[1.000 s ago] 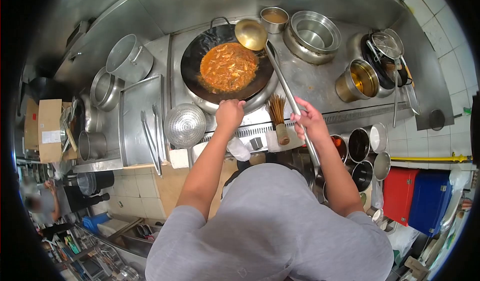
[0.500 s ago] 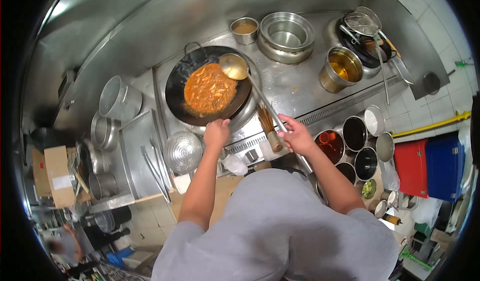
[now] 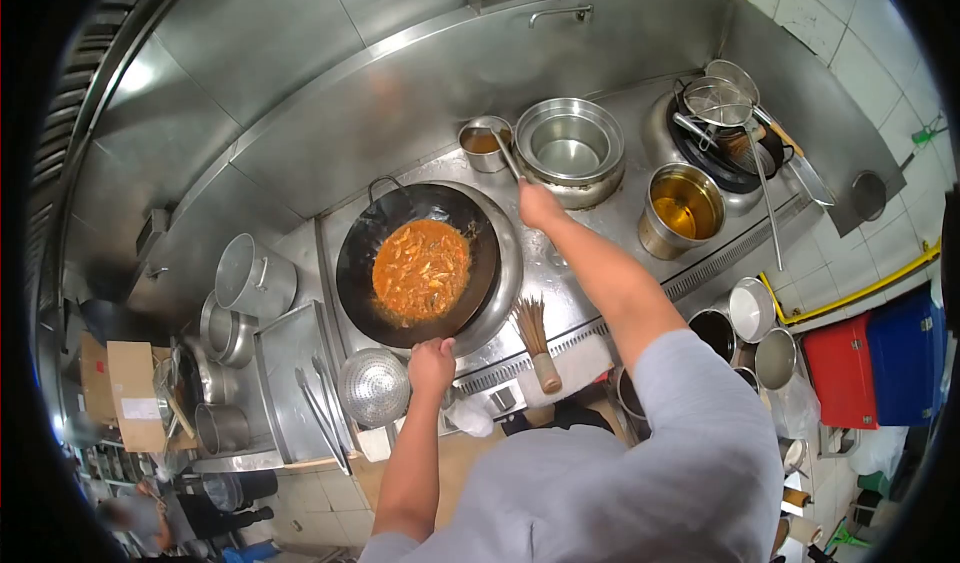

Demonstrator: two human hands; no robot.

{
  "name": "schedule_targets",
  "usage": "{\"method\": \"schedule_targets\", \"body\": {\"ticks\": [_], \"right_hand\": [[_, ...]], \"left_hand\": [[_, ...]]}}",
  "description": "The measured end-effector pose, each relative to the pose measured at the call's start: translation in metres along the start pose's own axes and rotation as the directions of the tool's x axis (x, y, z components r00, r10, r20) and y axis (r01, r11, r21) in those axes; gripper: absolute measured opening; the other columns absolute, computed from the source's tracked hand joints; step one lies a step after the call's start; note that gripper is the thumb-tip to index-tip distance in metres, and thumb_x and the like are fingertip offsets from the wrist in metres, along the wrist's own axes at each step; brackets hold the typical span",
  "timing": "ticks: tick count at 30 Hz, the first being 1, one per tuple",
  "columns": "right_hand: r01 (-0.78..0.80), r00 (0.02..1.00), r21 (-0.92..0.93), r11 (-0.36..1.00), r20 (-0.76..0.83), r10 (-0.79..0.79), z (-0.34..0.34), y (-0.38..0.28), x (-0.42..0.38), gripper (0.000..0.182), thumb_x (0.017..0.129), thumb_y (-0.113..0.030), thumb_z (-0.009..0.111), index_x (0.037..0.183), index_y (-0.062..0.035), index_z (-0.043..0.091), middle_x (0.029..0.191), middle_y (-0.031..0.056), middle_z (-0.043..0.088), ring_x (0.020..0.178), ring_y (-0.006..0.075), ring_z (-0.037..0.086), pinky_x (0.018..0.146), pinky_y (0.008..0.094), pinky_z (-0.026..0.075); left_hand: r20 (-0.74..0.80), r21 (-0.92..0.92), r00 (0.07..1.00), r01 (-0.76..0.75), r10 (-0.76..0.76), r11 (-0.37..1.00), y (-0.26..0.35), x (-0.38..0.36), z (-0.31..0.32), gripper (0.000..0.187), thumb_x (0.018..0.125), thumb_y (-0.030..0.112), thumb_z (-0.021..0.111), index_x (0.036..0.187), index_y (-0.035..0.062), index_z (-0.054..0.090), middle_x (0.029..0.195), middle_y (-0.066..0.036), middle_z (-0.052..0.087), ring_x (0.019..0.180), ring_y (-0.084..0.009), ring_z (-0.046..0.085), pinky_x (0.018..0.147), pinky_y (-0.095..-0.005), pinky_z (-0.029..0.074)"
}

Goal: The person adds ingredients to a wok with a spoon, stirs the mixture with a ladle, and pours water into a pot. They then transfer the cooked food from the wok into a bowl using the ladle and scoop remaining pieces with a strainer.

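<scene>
A black wok [image 3: 480, 253] holds an orange-red saucy dish [image 3: 420, 273] with pale pieces in it. My left hand [image 3: 432, 366] is closed at the near rim of the wok, wrapped round its near handle. My right hand [image 3: 538, 205] reaches far forward, its fingers closed round the long ladle handle [image 3: 508, 155]. The ladle's bowl is at the small metal pot [image 3: 486, 144] of brownish liquid, behind the wok, and is hardly visible. Just right of that pot, a wide metal pot [image 3: 571, 141] is close to my right hand.
A bamboo brush [image 3: 537, 348] lies at the stove's front edge, near a perforated ladle [image 3: 373, 387]. An oil pot [image 3: 682, 211] and wire strainers [image 3: 718, 101] are at the right. Metal pots [image 3: 255, 276] stand at the left. A person [image 3: 160, 515] is at the lower left.
My right hand has moved forward and away from my body, taking the ladle from above the wok to the small pot. My left hand stays at the wok. The view has tilted upward.
</scene>
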State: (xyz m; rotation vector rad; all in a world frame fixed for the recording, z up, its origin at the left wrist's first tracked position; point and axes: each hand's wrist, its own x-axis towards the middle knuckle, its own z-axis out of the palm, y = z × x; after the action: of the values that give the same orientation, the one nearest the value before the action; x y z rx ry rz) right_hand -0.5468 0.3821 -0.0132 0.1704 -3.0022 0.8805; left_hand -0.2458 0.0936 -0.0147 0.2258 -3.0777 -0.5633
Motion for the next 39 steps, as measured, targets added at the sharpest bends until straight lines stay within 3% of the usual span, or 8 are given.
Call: {"method": "schedule_targets", "body": {"ticks": [5,7,11,21,24,27,33,39], "right_hand": [[-0.283,0.887,0.288,0.915,0.442,0.136,0.029,-0.006,0.092,0.034,0.099,-0.015,0.060,0.123,0.0080,0.069,0.098,0.0314,0.074,0.079,0.0402,0.075,0.073,0.0459,0.059],[-0.411,0.912,0.912,0.016,0.411,0.007,0.082,0.047,0.160,0.036,0.102,-0.022,0.057,0.111,0.0089,0.073,0.092,0.0283,0.074,0.070,0.0349,0.073,0.067,0.0416,0.057],[-0.078,0.997,0.382,0.921,0.040,0.068,-0.021,0.026,0.043,0.038,0.093,-0.013,0.070,0.127,0.0048,0.070,0.113,0.0280,0.076,0.100,0.0408,0.075,0.088,0.0466,0.058],[-0.251,0.912,0.280,0.927,-0.252,0.323,-0.047,0.093,-0.040,0.065,0.089,-0.002,0.065,0.149,0.0132,0.046,0.105,0.0327,0.072,0.099,0.0452,0.073,0.087,0.0493,0.059],[-0.311,0.887,0.949,0.055,0.269,0.376,-0.060,0.130,-0.028,0.012,0.096,0.000,0.062,0.106,0.0031,0.058,0.071,0.0070,0.058,0.053,0.0173,0.053,0.050,0.0331,0.047],[-0.410,0.843,0.714,-0.567,0.534,0.063,-0.084,0.154,-0.051,0.006,0.104,-0.002,0.056,0.104,0.0041,0.056,0.074,0.0047,0.056,0.056,0.0108,0.052,0.050,0.0236,0.045],[-0.338,0.915,0.714,-0.613,0.403,-0.035,-0.129,0.150,-0.141,0.021,0.105,-0.003,0.058,0.121,0.0063,0.048,0.104,0.0146,0.057,0.065,0.0059,0.052,0.050,0.0174,0.047],[-0.403,0.889,0.747,-0.529,0.457,-0.032,-0.186,0.133,-0.223,0.042,0.105,-0.004,0.058,0.144,0.0045,0.046,0.105,0.0119,0.060,0.063,0.0058,0.050,0.048,0.0183,0.044]], "left_hand": [[0.002,0.031,1.000,0.004,-0.004,1.000,0.001,0.003,-0.002,0.034,0.101,0.032,0.065,0.085,0.0030,0.076,0.091,-0.021,0.075,0.092,-0.0447,0.069,0.082,-0.0565,0.056],[-0.001,0.042,1.000,-0.002,0.002,0.999,0.002,0.003,-0.002,0.034,0.101,0.031,0.065,0.085,0.0028,0.076,0.091,-0.021,0.075,0.092,-0.0447,0.069,0.082,-0.0564,0.055],[0.018,-0.019,1.000,-0.016,0.016,1.000,-0.013,0.008,0.005,0.034,0.101,0.031,0.065,0.086,0.0022,0.077,0.090,-0.021,0.075,0.090,-0.0445,0.069,0.084,-0.0555,0.054],[0.007,0.098,1.000,0.019,-0.020,0.995,-0.008,0.005,0.014,0.024,0.100,0.027,0.065,0.098,0.0043,0.073,0.098,-0.019,0.072,0.099,-0.0430,0.066,0.089,-0.0551,0.048],[-0.224,0.193,0.974,0.012,0.032,0.981,0.038,-0.005,-0.002,0.025,0.093,0.023,0.073,0.112,0.0061,0.071,0.106,-0.017,0.071,0.106,-0.0412,0.064,0.091,-0.0546,0.047],[-0.331,-0.080,0.919,-0.252,0.212,0.964,0.073,0.003,0.007,0.033,0.086,0.012,0.078,0.118,0.0058,0.069,0.105,-0.016,0.069,0.100,-0.0379,0.065,0.092,-0.0490,0.050],[0.172,-0.485,0.952,-0.141,0.252,0.863,0.125,0.081,0.105,0.020,0.098,0.019,0.067,0.102,0.0001,0.072,0.086,-0.014,0.073,0.080,-0.0268,0.071,0.076,-0.0390,0.056],[0.705,-0.663,0.706,0.690,-0.071,0.290,0.195,0.186,0.180,0.020,0.102,0.010,0.055,0.118,0.0049,0.064,0.105,-0.009,0.070,0.086,-0.0238,0.068,0.074,-0.0359,0.056]]}}
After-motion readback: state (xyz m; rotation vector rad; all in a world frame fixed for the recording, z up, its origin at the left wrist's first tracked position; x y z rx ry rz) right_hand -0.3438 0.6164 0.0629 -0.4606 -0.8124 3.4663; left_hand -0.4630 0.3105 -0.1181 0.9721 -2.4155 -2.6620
